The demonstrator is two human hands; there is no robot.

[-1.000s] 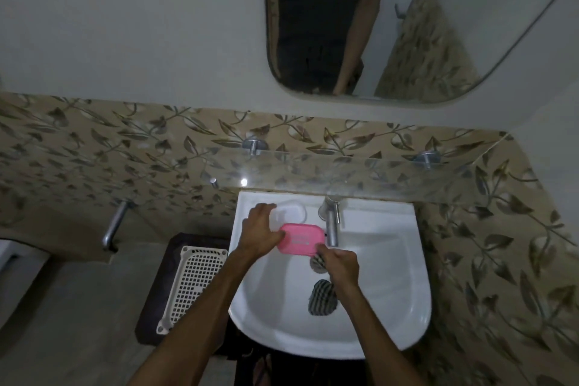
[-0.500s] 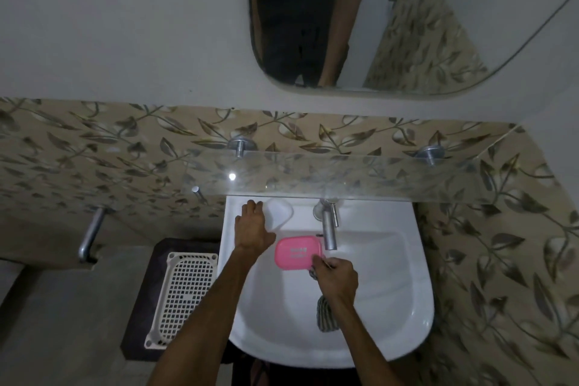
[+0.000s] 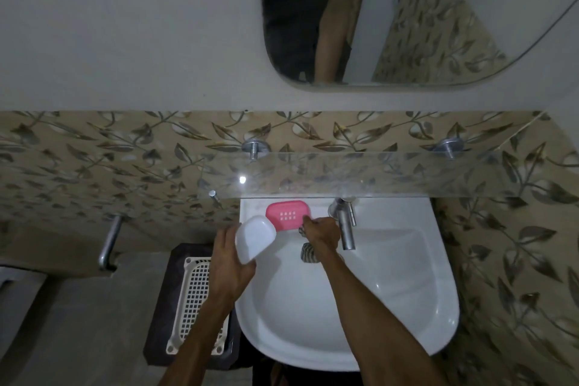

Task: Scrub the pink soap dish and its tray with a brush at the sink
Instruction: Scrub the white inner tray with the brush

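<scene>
My left hand [image 3: 230, 263] curls its fingers round the white tray [image 3: 254, 239], holding it over the sink's [image 3: 407, 307] left rim. My right hand [image 3: 321, 233] pinches the near right corner of the pink soap dish [image 3: 287, 215], which lies on the far ledge left of the tap [image 3: 344, 226]; a striped brush [image 3: 308, 252] shows under that hand. A white basket [image 3: 195, 301] sits left.

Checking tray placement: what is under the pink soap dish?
The pink soap dish lies on the sink back ledge. The white tray is apart, held in the left hand. Directly beneath is hidden.
</scene>
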